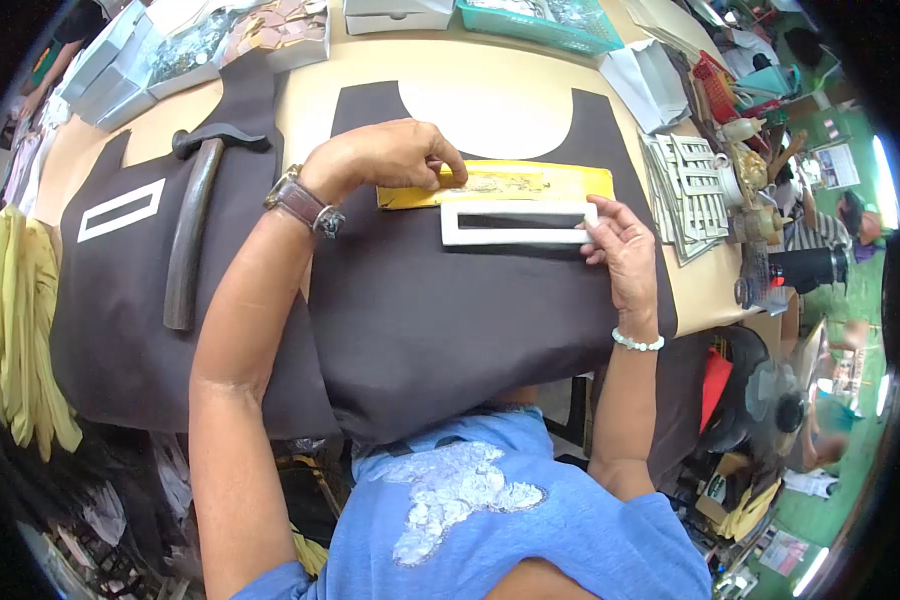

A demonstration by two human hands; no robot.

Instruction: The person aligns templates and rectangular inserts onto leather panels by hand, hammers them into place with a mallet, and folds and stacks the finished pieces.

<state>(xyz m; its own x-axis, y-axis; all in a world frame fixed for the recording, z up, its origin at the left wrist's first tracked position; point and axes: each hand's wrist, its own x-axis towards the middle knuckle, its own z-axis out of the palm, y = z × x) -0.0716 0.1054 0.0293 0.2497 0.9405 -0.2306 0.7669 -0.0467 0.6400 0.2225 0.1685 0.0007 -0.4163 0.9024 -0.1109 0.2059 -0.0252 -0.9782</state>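
My right hand (pixel 620 240) pinches the right end of a white rectangular frame (pixel 520 237) with a long slot. The frame lies level, just over the dark brown sheet material (pixel 450 320). Right above it is a yellow strip (pixel 570 182) with a worn, marked middle. My left hand (pixel 395 155) is bent over the strip's left half, thumb and forefinger closed together at its surface. Whether a small thing sits between those fingertips is hidden. A second white frame (pixel 120 210) rests on another dark piece at the left, near a hammer (pixel 192 230).
White boxes (pixel 120 60) and a teal basket (pixel 595 35) line the table's back edge. Slatted pale templates (pixel 690 190) are stacked at the right. Yellow cloths (pixel 15 330) hang at the left. Other people are at work in the background at far right.
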